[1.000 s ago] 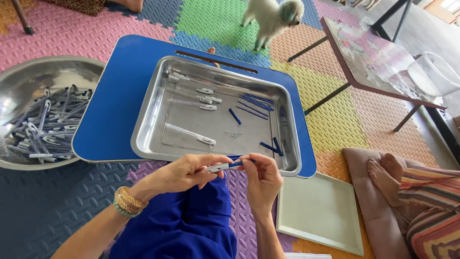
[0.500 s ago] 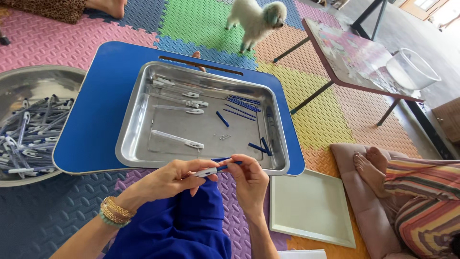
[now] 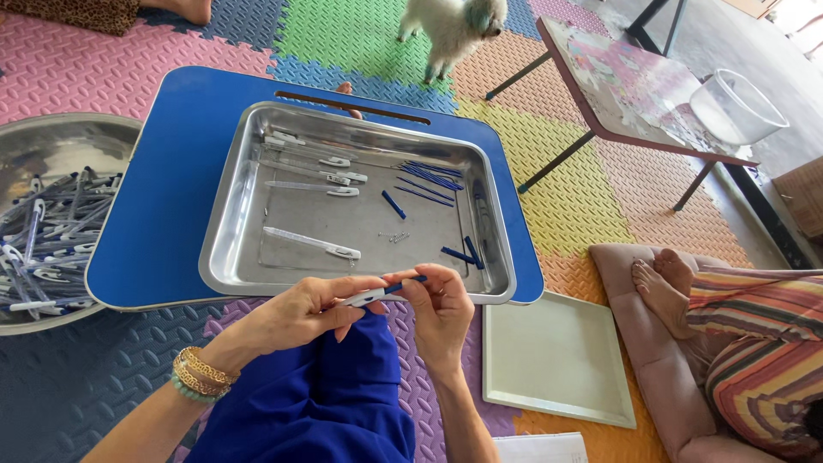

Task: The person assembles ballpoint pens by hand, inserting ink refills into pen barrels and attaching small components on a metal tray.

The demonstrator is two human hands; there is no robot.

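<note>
Both hands pinch one pen: left hand closed on its white end, right hand on the blue tip, axis running left-right, tip slightly raised.

Shiny steel tray mirrors the light, sitting on a smooth, matt blue bench. Thin white plastic strips inside look glossy. The foam floor mat shows a rough, dimpled texture; blue cloth lies soft and matt.

The one head camera looks steeply down and forward from close above the hands. It faces across the tray on the blue desk toward the far mats, the desk's near edge just below centre.
</note>
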